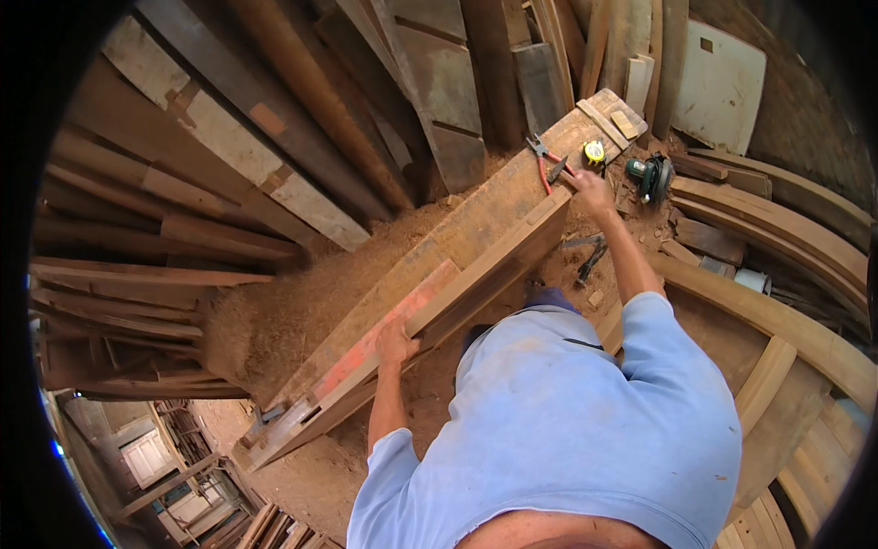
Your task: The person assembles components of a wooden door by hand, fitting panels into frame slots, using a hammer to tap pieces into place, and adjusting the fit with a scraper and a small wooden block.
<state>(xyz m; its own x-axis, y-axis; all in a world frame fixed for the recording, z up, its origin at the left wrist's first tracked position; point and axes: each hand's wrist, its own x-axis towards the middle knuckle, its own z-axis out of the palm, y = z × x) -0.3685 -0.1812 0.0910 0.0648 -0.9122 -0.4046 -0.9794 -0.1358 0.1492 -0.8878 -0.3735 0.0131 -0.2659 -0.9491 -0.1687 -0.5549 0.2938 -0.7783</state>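
A long wooden board (485, 263) stands on edge along a wide, worn bench plank (476, 215). My left hand (394, 344) grips its top edge, beside a reddish strip (430, 291). At the board's far right end is my right hand (594, 194), its fingers closed; what they hold is partly hidden. Close by lies a pair of red-handled pincers (543, 163), along with a small dark pointed blade (557, 168). A yellow tape measure (594, 152) rests just beyond that hand. The board's near left end has a pale, notched-looking patch (294, 419).
Right of the bench, a dark green power tool (651, 178) and a black metal tool (593, 261) lie among shavings. Planks (320, 101) lean along the far left. Curved timbers (777, 215) and a wooden frame (768, 311) fill the right. Sawdust (283, 316) is heaped left of the bench.
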